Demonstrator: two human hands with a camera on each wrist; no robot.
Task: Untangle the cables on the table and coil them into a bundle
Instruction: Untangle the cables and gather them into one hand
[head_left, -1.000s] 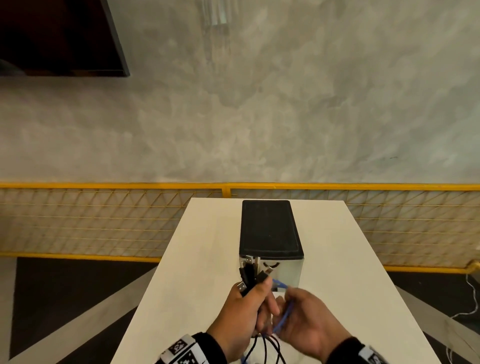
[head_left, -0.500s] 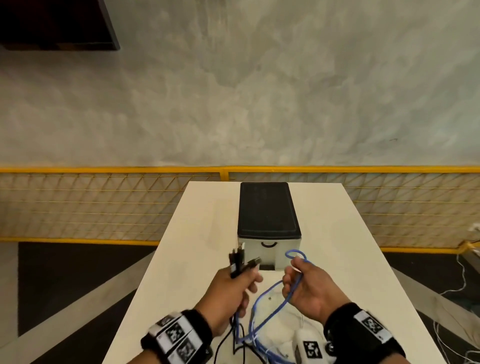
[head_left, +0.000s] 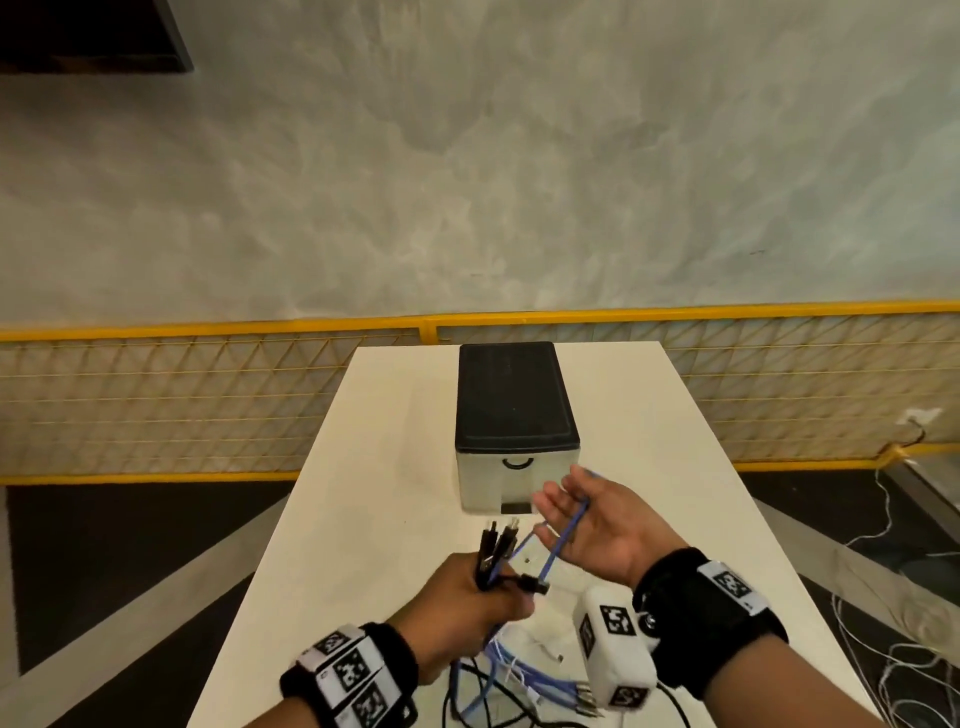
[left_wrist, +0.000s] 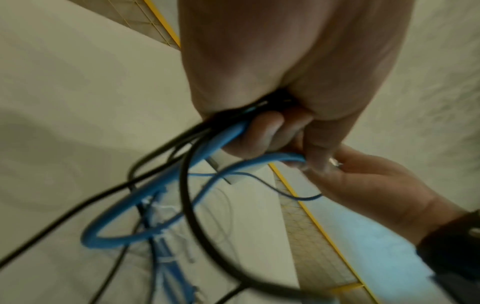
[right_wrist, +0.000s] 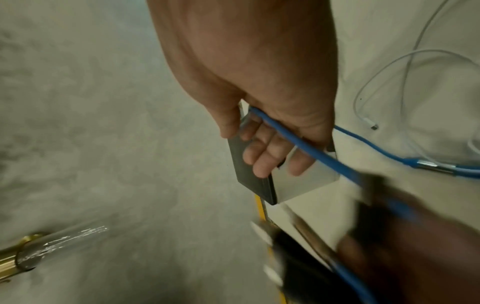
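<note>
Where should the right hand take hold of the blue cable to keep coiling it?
Judging by its pose, grip the taut stretch of the blue cable between the right hand and the left hand, close to the left fist. It now only lies across the right hand's straight fingers. Close them around it from the right side, clear of the plug ends.

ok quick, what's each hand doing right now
Left hand: fist gripping the black cable ends and blue cable.
Right hand: open, fingers straight, blue cable looped across the palm.
</note>
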